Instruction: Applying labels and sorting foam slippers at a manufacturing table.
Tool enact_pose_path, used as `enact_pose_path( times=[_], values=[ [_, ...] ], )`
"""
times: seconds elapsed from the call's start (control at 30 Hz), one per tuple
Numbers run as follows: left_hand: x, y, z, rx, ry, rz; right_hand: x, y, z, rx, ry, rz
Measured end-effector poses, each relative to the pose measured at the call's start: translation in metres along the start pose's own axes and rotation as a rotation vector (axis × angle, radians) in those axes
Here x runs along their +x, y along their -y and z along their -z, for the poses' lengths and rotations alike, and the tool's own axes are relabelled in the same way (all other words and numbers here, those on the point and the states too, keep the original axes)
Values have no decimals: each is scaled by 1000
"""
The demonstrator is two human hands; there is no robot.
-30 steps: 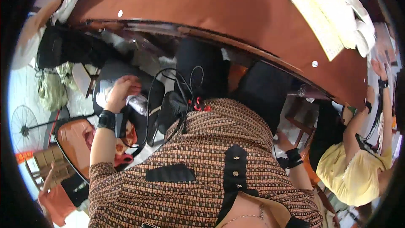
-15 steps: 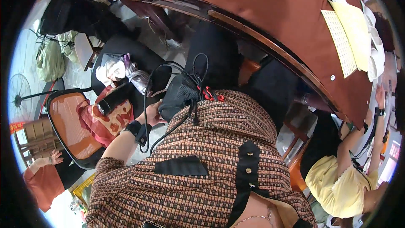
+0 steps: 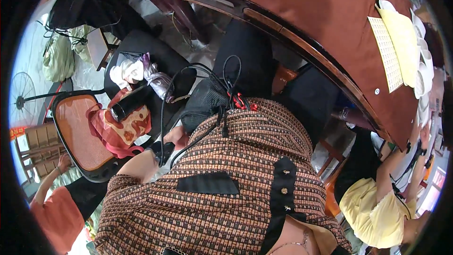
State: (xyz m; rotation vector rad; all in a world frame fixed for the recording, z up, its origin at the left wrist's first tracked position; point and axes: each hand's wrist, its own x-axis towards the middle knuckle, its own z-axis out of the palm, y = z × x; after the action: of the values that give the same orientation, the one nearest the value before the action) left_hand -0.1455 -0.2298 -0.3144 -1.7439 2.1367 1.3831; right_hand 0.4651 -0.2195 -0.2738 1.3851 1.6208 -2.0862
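My left hand (image 3: 177,137) hangs low beside my hip, against the lower side of a black mesh pouch (image 3: 202,106) in my lap. A black band is on its wrist, and its fingers are mostly hidden, so I cannot tell whether they hold anything. Black cables (image 3: 204,67) loop out of the pouch, and one runs down past my wrist. Red cord (image 3: 241,102) shows beside them. My right hand is out of view.
A brown-covered table (image 3: 302,4) curves ahead, with yellow sheets (image 3: 398,42) and white cups (image 3: 423,68) at right. On my left, an orange mesh chair (image 3: 78,127) holds a patterned red bag (image 3: 125,130) and black bottle (image 3: 130,104). People sit or stand on both sides.
My left hand has drawn back slightly toward my body, and its fingers show less. At left, the person in orange has shifted and stretched an arm toward the chair.
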Motion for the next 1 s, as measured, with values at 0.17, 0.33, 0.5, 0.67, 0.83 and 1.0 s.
enact_pose_path(
  times=[0.17,0.33,0.5,0.67,0.83,1.0],
  values=[
    [-76,-9,12,-111,-183,-158,-9,-13,-14,15,26,-16],
    [-107,-15,14,38,-107,-255,-15,-21,-42,55,62,-27],
    [-105,-6,21,194,-77,-291,-32,-17,-36,42,131,-72],
    [-40,-10,19,325,-78,-295,-47,-5,-9,0,240,-113],
    [-117,-30,49,474,-29,-295,-65,6,9,-34,300,-158],
    [-132,-117,151,1131,1278,89,-73,28,24,-47,382,-182]
  ],
)
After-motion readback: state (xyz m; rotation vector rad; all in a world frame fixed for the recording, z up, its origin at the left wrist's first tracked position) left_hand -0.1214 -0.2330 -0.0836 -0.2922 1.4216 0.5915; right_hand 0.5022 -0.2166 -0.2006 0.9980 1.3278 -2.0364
